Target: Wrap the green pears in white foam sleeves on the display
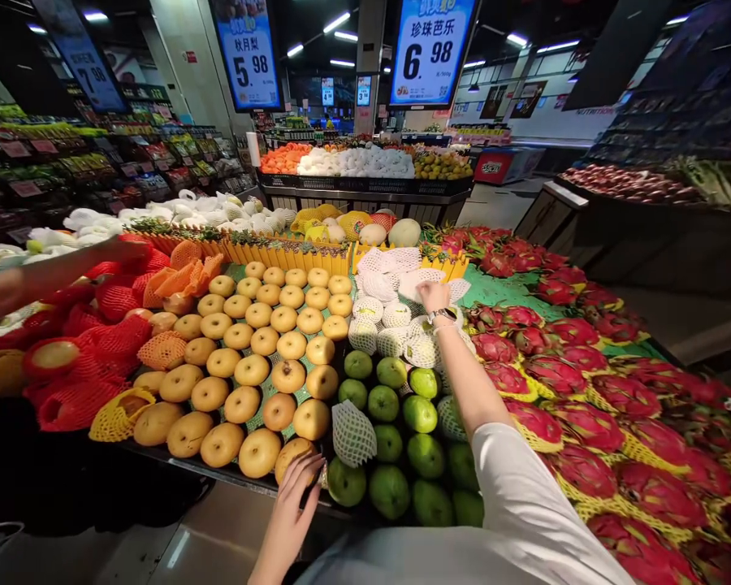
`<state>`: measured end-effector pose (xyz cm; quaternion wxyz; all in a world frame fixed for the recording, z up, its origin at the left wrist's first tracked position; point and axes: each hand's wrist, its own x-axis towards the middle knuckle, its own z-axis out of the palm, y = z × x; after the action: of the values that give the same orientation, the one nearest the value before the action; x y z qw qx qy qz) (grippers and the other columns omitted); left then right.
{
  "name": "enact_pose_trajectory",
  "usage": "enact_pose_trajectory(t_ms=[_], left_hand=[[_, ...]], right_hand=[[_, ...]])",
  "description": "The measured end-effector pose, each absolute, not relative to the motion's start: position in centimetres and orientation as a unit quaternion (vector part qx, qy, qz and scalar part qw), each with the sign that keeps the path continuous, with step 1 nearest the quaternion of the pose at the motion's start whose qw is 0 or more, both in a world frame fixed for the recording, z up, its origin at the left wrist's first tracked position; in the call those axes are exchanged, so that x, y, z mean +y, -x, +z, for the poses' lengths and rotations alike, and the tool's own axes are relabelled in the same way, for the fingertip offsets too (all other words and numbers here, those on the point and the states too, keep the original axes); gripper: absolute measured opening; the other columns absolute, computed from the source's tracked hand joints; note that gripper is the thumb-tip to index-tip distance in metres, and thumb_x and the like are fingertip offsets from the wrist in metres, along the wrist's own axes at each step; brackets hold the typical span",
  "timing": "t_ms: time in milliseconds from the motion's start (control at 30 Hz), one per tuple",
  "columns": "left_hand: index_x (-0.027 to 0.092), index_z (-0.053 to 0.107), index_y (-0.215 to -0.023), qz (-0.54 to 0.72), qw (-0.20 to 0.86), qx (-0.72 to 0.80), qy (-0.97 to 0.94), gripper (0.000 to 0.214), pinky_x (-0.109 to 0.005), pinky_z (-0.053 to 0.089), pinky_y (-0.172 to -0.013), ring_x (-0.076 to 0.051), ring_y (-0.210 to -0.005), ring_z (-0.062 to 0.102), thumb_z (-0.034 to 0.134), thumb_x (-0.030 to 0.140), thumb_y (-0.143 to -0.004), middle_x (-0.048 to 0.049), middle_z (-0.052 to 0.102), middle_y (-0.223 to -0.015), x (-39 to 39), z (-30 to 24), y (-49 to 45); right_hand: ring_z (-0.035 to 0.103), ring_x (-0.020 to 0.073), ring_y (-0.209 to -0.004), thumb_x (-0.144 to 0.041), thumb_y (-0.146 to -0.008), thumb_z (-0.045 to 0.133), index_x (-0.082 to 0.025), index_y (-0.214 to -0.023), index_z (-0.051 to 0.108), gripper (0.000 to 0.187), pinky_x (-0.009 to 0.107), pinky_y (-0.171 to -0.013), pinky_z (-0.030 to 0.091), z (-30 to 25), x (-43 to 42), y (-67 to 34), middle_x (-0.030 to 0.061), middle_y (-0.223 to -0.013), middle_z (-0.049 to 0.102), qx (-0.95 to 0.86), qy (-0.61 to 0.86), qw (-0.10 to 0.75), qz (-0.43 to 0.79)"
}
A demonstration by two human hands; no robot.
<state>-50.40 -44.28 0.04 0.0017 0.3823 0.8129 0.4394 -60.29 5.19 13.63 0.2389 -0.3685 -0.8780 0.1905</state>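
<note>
My left hand [289, 512] is at the display's front edge, its fingers curled over a golden-brown pear [298, 453]. Rows of similar round pears [259, 375] fill the bed beyond it. My right hand [434, 296], with a watch on the wrist, reaches far forward and rests on white foam-netted fruit [369, 309]. Green guavas [383, 404] lie between my two hands, one in a white foam net [353, 434]. Red dragon fruit [554, 374] covers the right side. A co-worker's hand [122, 250] comes in from the left, over fruit in red netting [115, 341].
A dark display edge [219, 475] runs in front of the pears, with a tiled floor aisle [213, 544] below it. Another fruit stand [365, 183] is behind the display. Packed shelves [97, 171] line the left, and price signs [430, 53] hang overhead.
</note>
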Motion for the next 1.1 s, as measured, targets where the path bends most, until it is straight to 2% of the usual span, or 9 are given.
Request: enact_pose_trajectory(t_ms=[67, 200, 367, 433, 500, 633, 833, 1000, 1100], left_hand=[[0.03, 0.07, -0.114, 0.469, -0.014, 0.801, -0.371, 0.028, -0.048, 0.057, -0.098, -0.027, -0.112, 0.067, 0.049, 0.03, -0.095, -0.004, 0.073, -0.117, -44.3, 0.2, 50.7], [0.025, 0.071, -0.105, 0.534, -0.01, 0.78, -0.327, 0.024, -0.047, 0.058, -0.092, -0.027, -0.101, 0.069, 0.051, 0.034, -0.094, -0.0069, 0.074, -0.105, -42.6, 1.2, 51.6], [0.021, 0.056, -0.122, 0.702, 0.008, 0.653, -0.284, 0.04, -0.044, 0.054, -0.096, -0.025, -0.106, 0.065, 0.058, 0.046, -0.091, -0.0112, 0.066, -0.115, -38.3, 3.7, 51.6], [0.024, 0.051, -0.129, 0.729, 0.078, 0.607, -0.307, 0.05, -0.044, 0.05, -0.103, -0.026, -0.118, 0.059, 0.06, 0.051, -0.089, -0.0119, 0.058, -0.131, -36.9, 4.8, 51.3], [0.023, 0.057, -0.12, 0.705, 0.152, 0.611, -0.327, 0.042, -0.041, 0.049, -0.103, -0.025, -0.118, 0.057, 0.062, 0.05, -0.088, -0.0097, 0.06, -0.126, -36.0, 5.6, 50.9], [0.02, 0.061, -0.097, 0.694, 0.19, 0.642, -0.266, 0.029, -0.032, 0.053, -0.083, -0.019, -0.093, 0.061, 0.068, 0.045, -0.083, -0.0043, 0.063, -0.096, -35.5, 5.8, 50.5], [0.022, 0.055, -0.1, 0.773, 0.086, 0.606, -0.168, 0.044, -0.027, 0.051, -0.077, -0.014, -0.083, 0.059, 0.082, 0.038, -0.068, 0.0006, 0.059, -0.087, -36.0, 4.9, 51.0], [0.021, 0.052, -0.079, 0.767, 0.028, 0.615, -0.179, 0.033, -0.028, 0.051, -0.075, -0.014, -0.077, 0.058, 0.076, 0.043, -0.076, 0.0004, 0.058, -0.081, -37.7, 4.4, 50.3], [0.022, 0.046, -0.08, 0.759, -0.025, 0.615, -0.215, 0.035, -0.029, 0.051, -0.075, -0.014, -0.079, 0.058, 0.07, 0.048, -0.081, -0.0005, 0.057, -0.085, -38.6, 3.5, 49.4]], right_hand=[[0.048, 0.0292, -0.125, -0.024, -0.092, 0.045, -0.014, -0.109, 0.067, 0.029, 0.044, -0.108, 0.034, 15.2, 4.1, 58.6, 0.0153, -0.121, 0.066, -0.855, 0.351, 0.335, 0.181], [0.058, 0.0284, -0.11, -0.033, -0.085, 0.055, -0.017, -0.111, 0.063, 0.032, 0.044, -0.099, 0.044, 17.3, -0.6, 53.6, 0.0122, -0.116, 0.067, -0.811, 0.184, 0.485, 0.27], [0.064, 0.0265, -0.108, -0.038, -0.085, 0.065, -0.024, -0.114, 0.068, 0.033, 0.043, -0.097, 0.049, 15.7, -10.3, 46.1, 0.006, -0.115, 0.071, -0.844, 0.05, 0.317, 0.429], [0.067, 0.0254, -0.102, -0.036, -0.088, 0.064, -0.025, -0.113, 0.07, 0.029, 0.041, -0.09, 0.054, 14.2, -13.9, 43.5, 0.0061, -0.111, 0.073, -0.845, 0.018, 0.257, 0.469], [0.067, 0.0242, -0.102, -0.035, -0.09, 0.063, -0.026, -0.118, 0.069, 0.03, 0.038, -0.086, 0.055, 12.6, -16.8, 41.4, 0.0066, -0.112, 0.072, -0.839, -0.002, 0.208, 0.503], [0.067, 0.0213, -0.097, -0.041, -0.088, 0.067, -0.028, -0.128, 0.062, 0.043, 0.034, -0.083, 0.057, 9.1, -20.8, 38.9, 0.0081, -0.116, 0.069, -0.771, 0.058, 0.223, 0.593], [0.066, 0.0228, -0.098, -0.049, -0.068, 0.083, -0.032, -0.143, 0.045, 0.086, 0.038, -0.084, 0.057, 4.6, -24.6, 37.9, 0.0091, -0.121, 0.065, -0.619, 0.079, 0.229, 0.747], [0.057, 0.0161, -0.065, -0.036, -0.07, 0.078, -0.023, -0.103, 0.068, 0.036, 0.028, -0.06, 0.05, 4.2, -24.4, 36.5, -0.0014, -0.073, 0.061, -0.646, 0.24, 0.283, 0.667], [0.05, 0.0157, -0.058, -0.035, -0.074, 0.071, -0.022, -0.077, 0.066, 0.014, 0.028, -0.054, 0.043, 4.9, -24.0, 35.5, -0.0022, -0.063, 0.055, -0.692, 0.275, 0.31, 0.591]])
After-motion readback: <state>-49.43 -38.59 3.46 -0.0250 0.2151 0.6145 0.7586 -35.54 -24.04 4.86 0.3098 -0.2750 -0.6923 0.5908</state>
